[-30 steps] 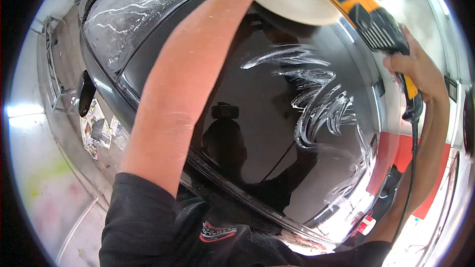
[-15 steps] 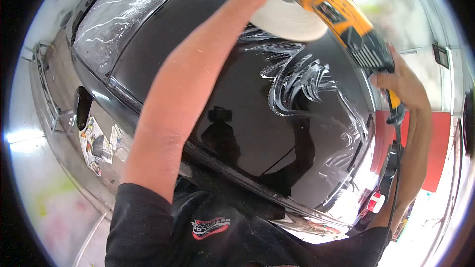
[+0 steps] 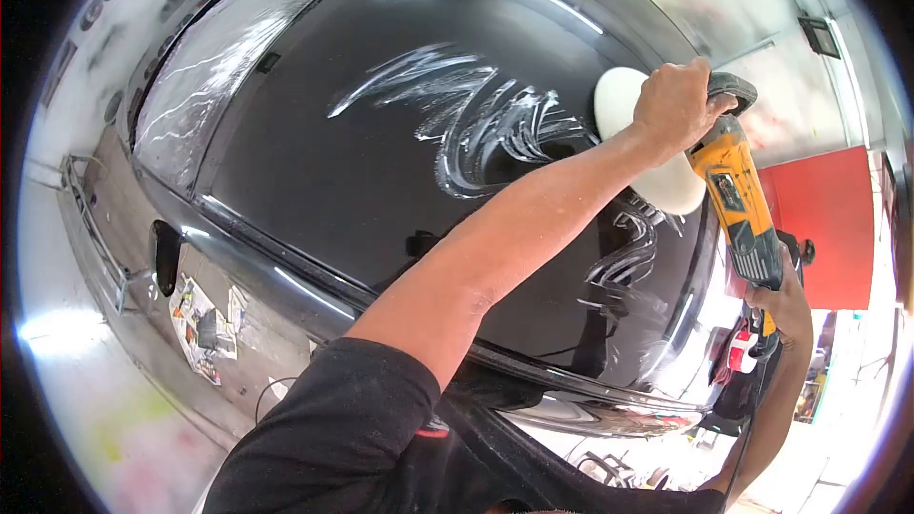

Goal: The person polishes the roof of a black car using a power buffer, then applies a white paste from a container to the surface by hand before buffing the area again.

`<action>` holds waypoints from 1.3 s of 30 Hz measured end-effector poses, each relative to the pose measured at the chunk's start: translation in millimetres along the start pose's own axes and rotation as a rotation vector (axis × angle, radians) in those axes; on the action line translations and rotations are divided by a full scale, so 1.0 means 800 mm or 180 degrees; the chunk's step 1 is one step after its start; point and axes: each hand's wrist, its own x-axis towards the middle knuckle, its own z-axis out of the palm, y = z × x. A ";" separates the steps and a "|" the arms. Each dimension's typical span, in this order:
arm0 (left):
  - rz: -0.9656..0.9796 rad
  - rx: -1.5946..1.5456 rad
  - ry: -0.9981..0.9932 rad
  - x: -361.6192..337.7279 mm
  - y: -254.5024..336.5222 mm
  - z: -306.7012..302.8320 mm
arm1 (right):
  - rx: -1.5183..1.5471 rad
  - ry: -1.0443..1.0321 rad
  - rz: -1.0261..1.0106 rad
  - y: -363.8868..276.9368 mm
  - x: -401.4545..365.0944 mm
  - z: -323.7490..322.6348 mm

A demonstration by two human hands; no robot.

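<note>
My left hand (image 3: 674, 107) is wrapped round the black front handle (image 3: 738, 90) of a yellow and black polisher (image 3: 735, 192). Farther back on the same tool, my right hand (image 3: 785, 297) grips the rear body, from which a cord trails down. The polisher's round white pad (image 3: 614, 100) is tilted at the far right part of a glossy black car hood (image 3: 305, 162), partly hidden behind my left hand and forearm. White streaks of polish (image 3: 476, 138) smear across the middle of the hood, and more curl beneath the pad.
Plastic sheeting (image 3: 214, 67) covers the windshield at left. A black side mirror (image 3: 166, 257) sticks out near newspapers (image 3: 202, 331) on the floor. A red panel (image 3: 821, 228) stands at right, and a metal frame (image 3: 90, 219) lies along the left wall.
The polisher and both hands have swung right and down toward the car's front edge. More of the streaked hood shows, and my left arm now crosses its lower middle.
</note>
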 end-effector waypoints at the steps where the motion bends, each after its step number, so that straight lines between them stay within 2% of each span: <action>1: -0.0015 0.0007 0.0048 0.000 0.000 0.004 | -0.0004 0.0089 0.0042 0.001 -0.002 -0.001; 4: -0.0058 0.0036 0.0184 0.006 -0.007 -0.002 | -0.0058 0.0031 0.0031 -0.022 0.003 0.007; 10: -0.0073 0.0163 0.0624 0.052 -0.075 -0.098 | -0.0326 -0.0297 -0.0625 -0.107 0.071 0.056; 13: -0.0384 0.0304 0.0749 0.070 -0.087 -0.183 | -0.0423 -0.0557 -0.0775 -0.171 0.101 0.096; 14: -0.0285 0.0507 0.0823 0.081 -0.103 -0.210 | -0.0596 -0.0407 -0.0707 -0.180 0.116 0.102; 15: -0.0181 0.0704 0.0885 0.091 -0.120 -0.238 | -0.0735 -0.0391 -0.1136 -0.183 0.147 0.112; 17: -0.0364 0.0788 0.1183 0.094 -0.128 -0.294 | -0.1206 -0.0380 -0.1430 -0.227 0.162 0.145; 18: -0.0451 0.0794 0.1317 0.096 -0.131 -0.319 | -0.1553 -0.0389 -0.1288 -0.272 0.142 0.177; 19: -0.0538 0.0787 0.1436 0.098 -0.136 -0.338 | -0.1302 -0.0644 -0.1451 -0.282 0.150 0.193; 20: -0.0327 0.1014 0.1526 0.100 -0.146 -0.361 | -0.1038 -0.0891 -0.1622 -0.288 0.159 0.203; 21: -0.0112 0.1253 0.1618 0.101 -0.153 -0.376 | -0.1235 -0.0879 -0.1527 -0.298 0.162 0.213; 24: -0.0153 0.0449 0.1358 0.069 -0.112 -0.383 | -0.1555 -0.0854 -0.1360 -0.306 0.154 0.216; 27: 0.0023 0.1285 0.1516 0.069 -0.113 -0.360 | -0.1495 -0.0822 -0.1311 -0.278 0.137 0.195; 28: -0.0139 0.1329 0.1381 0.066 -0.103 -0.343 | -0.1513 -0.0842 -0.1246 -0.255 0.138 0.175; 29: 0.0008 0.1427 0.1441 0.060 -0.093 -0.318 | -0.1527 -0.0857 -0.1179 -0.240 0.131 0.160; 30: -0.0290 0.1463 0.1154 0.055 -0.081 -0.296 | -0.1681 -0.0558 -0.1036 -0.222 0.109 0.146; 31: 0.0021 0.1227 0.1091 0.050 -0.078 -0.266 | -0.1446 -0.0568 -0.0827 -0.204 0.091 0.132; 32: 0.0346 0.1672 0.1373 0.052 -0.094 -0.226 | -0.1209 -0.0579 -0.0629 -0.182 0.076 0.115; 33: -0.0119 0.1393 0.0650 0.042 -0.063 -0.203 | -0.1081 -0.0466 -0.0677 -0.146 0.069 0.096; 34: -0.0129 0.0576 0.0490 0.032 -0.051 -0.164 | -0.0773 -0.0407 -0.0638 -0.113 0.058 0.080; 36: 0.0236 0.0665 0.0518 0.015 -0.034 -0.091 | 0.0011 -0.0351 -0.0479 -0.054 0.031 0.051; 37: 0.0019 0.0475 0.0243 0.005 -0.016 -0.059 | -0.0015 -0.0352 -0.0389 -0.026 0.021 0.032; 39: 0.0157 0.0239 0.0050 -0.013 0.005 0.013 | 0.0060 -0.0211 -0.0137 0.031 -0.007 -0.004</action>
